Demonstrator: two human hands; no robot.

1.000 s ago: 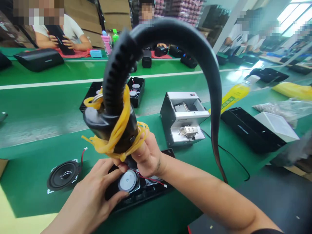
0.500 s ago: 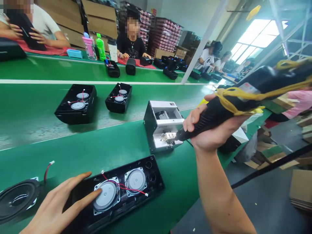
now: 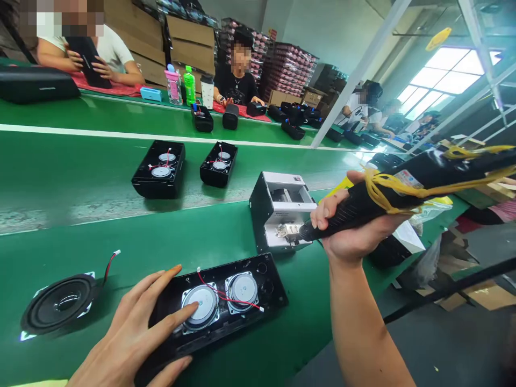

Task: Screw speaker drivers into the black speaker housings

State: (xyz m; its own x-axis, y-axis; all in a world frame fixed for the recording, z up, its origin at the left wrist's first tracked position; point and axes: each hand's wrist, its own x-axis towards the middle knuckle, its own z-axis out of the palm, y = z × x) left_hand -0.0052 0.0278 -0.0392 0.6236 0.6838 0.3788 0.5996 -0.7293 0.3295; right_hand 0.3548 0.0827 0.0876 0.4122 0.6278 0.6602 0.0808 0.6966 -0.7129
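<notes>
My right hand [image 3: 355, 239] is wrapped round a black electric screwdriver [image 3: 417, 177] with yellow cord tied about it. The screwdriver's tip is at the metal outlet of a grey-and-black screw feeder [image 3: 298, 207]; whether a screw sits on it cannot be made out. With fingers spread, my left hand [image 3: 135, 322] rests on a long black speaker housing [image 3: 276, 295]. Its index finger touches one round silver speaker driver [image 3: 201, 309]. A second driver [image 3: 244, 289] sits beside it, and red wires with white plugs lie across both. The housing's near left end is partly hidden by my hand.
A loose black speaker [image 3: 60, 303] lies at left on the green bench. Two black housings with drivers, one larger [image 3: 161, 177] and one smaller [image 3: 220, 169], stand beyond. Co-workers sit across the line near bottles [image 3: 189, 86]. A white post [image 3: 358, 75] rises behind the feeder.
The view has swung left, so things sit further right and more of the loose speaker shows. My left hand stays on the housing, its thumb now visible. The screwdriver tip remains at the feeder.
</notes>
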